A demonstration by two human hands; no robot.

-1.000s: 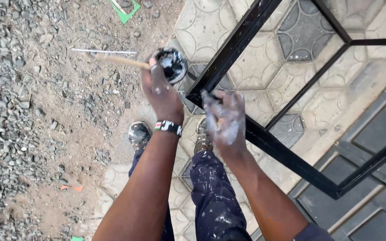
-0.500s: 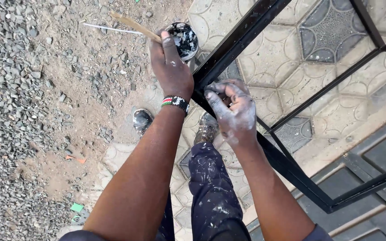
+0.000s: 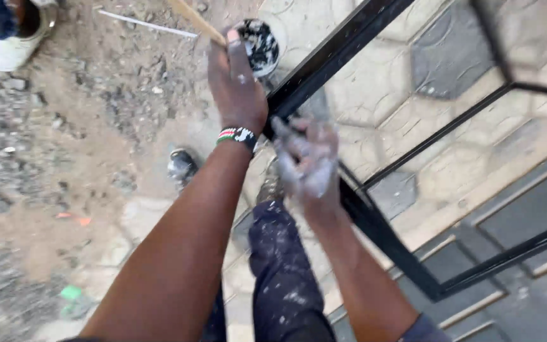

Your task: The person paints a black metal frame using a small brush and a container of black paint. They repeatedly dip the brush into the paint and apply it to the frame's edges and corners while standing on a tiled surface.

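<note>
A black metal frame (image 3: 375, 209) runs on a long diagonal from 1 o'clock down to 5 o'clock, over patterned paving (image 3: 375, 82). The paint-smeared right hand (image 3: 308, 166) is closed around its near bar, while the left hand (image 3: 235, 88), at 11 o'clock from it, is fisted on a wooden stick (image 3: 194, 20) just beside a small paint tin (image 3: 259, 45).

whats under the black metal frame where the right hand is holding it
Under the black metal frame lie patterned paving tiles and the person's paint-spattered trouser leg. The right hand covers the bar there.
</note>
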